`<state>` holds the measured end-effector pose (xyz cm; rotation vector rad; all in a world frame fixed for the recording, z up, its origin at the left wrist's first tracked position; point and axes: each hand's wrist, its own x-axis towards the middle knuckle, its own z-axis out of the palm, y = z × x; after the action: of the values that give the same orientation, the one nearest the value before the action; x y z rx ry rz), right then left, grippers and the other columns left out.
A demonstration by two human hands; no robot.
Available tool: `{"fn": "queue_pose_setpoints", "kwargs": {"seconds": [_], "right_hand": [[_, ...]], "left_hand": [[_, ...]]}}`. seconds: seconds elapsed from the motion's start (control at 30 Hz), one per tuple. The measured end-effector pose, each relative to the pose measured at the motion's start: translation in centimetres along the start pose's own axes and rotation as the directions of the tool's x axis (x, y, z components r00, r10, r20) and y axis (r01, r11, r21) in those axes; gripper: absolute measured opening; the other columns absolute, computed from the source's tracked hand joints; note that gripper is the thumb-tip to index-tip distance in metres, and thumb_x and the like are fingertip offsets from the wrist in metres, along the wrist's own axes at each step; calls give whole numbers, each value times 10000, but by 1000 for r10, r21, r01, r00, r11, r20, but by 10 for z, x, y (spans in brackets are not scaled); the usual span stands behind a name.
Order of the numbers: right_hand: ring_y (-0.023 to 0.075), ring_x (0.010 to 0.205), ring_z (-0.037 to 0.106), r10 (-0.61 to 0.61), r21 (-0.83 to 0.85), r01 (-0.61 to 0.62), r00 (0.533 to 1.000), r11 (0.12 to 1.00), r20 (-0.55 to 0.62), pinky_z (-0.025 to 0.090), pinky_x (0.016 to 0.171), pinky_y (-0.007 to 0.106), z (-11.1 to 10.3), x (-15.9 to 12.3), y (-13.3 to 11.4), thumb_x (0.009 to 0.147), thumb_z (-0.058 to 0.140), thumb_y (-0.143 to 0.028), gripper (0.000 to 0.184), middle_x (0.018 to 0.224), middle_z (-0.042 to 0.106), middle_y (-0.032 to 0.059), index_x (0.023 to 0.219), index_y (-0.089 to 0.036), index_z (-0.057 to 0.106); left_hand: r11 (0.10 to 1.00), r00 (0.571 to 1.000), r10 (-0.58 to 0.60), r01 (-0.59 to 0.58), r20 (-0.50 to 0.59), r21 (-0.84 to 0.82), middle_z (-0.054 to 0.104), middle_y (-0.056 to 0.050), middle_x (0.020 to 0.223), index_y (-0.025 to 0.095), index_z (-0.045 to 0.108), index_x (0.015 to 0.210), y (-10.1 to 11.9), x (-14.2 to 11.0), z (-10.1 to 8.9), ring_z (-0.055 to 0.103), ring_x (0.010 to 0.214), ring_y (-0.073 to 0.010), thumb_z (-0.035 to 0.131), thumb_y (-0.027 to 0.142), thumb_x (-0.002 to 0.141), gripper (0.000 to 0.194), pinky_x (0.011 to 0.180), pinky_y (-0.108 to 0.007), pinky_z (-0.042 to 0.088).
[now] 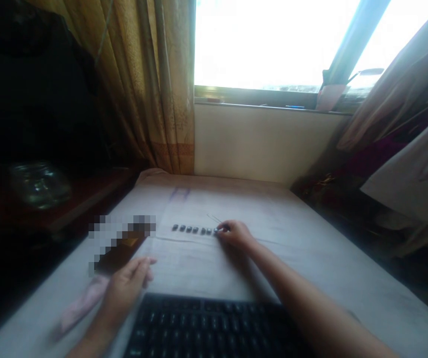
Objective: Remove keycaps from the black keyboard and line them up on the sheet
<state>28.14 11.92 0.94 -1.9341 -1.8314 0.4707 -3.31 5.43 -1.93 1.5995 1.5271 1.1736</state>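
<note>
Small square dark keycaps (189, 229) line up on pale cloth (184, 266), the rightmost pinched by the right hand (239, 234), the left hand (131, 273) loosely uncurled near a black rectangular keyboard (206, 325).

Beyond the black keyboard (206, 328), the pale sheet (191, 268) is leaving passage before a row of small dark pieces (195, 230), while the left hand (129, 279) is obstructing the keyboard's left and the right arm (311, 301) is crossing its right.
</note>
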Motion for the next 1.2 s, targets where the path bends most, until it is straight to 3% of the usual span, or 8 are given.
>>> {"fn": "queue_pose_setpoints", "kwargs": {"seconds": [0.17, 0.47, 0.7, 0.83, 0.9, 1.03, 1.1, 1.2], "right_hand": [[196, 831, 690, -12, -49, 14, 1000, 999, 27, 471, 707, 246, 5, 3, 4, 770, 665, -256, 226, 882, 770, 34, 964, -247, 780], [222, 892, 697, -3, -61, 4, 1000, 998, 29, 478, 741, 269, 6, 2, -1, 775, 655, -259, 251, 943, 772, 53, 995, -236, 772], [233, 879, 694, -12, 24, 12, 1000, 1000, -13, 485, 790, 295, 2, 2, 1, 728, 677, -207, 277, 916, 767, 66, 991, -206, 762], [227, 812, 684, 0, 152, 10, 998, 988, -65, 483, 781, 307, -12, -1, 2, 701, 681, -197, 187, 811, 755, 55, 869, -199, 764], [213, 745, 668, 10, 247, 13, 996, 969, -90, 485, 725, 301, -23, -8, 2, 736, 658, -275, 142, 746, 734, 58, 796, -183, 749], [151, 543, 572, 39, 459, 25, 991, 888, -129, 446, 528, 267, -49, -37, 1, 836, 453, -596, 517, 694, 672, 65, 812, -145, 703], [139, 534, 551, 53, 555, 40, 987, 831, -150, 436, 508, 257, -60, -58, 0, 830, 353, -705, 651, 693, 647, 67, 817, -141, 678], [131, 527, 507, 55, 680, 82, 983, 729, -177, 417, 502, 250, -69, -90, -1, 797, 417, -736, 637, 596, 571, 36, 711, -153, 657]], "left_hand": [[998, 997, -46, 48, 61, -27, 612, -1, 595, 172, 701, 860, -3, -1, 3, 582, 513, -165, 505, 704, 771, 574, 479, -267, 470], [997, 995, -70, 72, 72, -34, 621, -7, 613, 169, 702, 873, -1, -2, 2, 580, 533, -168, 497, 666, 790, 544, 476, -267, 448], [996, 993, -82, 84, 81, -18, 616, -10, 608, 166, 703, 860, -3, 0, 2, 583, 544, -178, 498, 687, 762, 568, 518, -292, 467], [997, 993, -78, 80, 88, -18, 624, -7, 600, 170, 709, 852, 1, 0, 1, 588, 537, -177, 517, 683, 746, 558, 529, -295, 482], [999, 995, -52, 51, 87, 7, 631, -6, 601, 173, 711, 846, 4, -1, 1, 596, 539, -180, 514, 667, 759, 539, 537, -300, 495], [999, 994, 2, -8, 112, 49, 658, -11, 631, 180, 712, 840, 6, -2, 0, 619, 577, -185, 518, 638, 775, 502, 600, -313, 525], [998, 992, 13, -21, 128, 61, 666, -10, 643, 186, 713, 846, 5, -2, 0, 624, 591, -184, 519, 632, 781, 491, 621, -310, 529], [993, 989, 51, -65, 136, 102, 674, -11, 656, 192, 710, 839, 4, -2, -1, 632, 605, -184, 498, 625, 800, 484, 637, -303, 532]]}}
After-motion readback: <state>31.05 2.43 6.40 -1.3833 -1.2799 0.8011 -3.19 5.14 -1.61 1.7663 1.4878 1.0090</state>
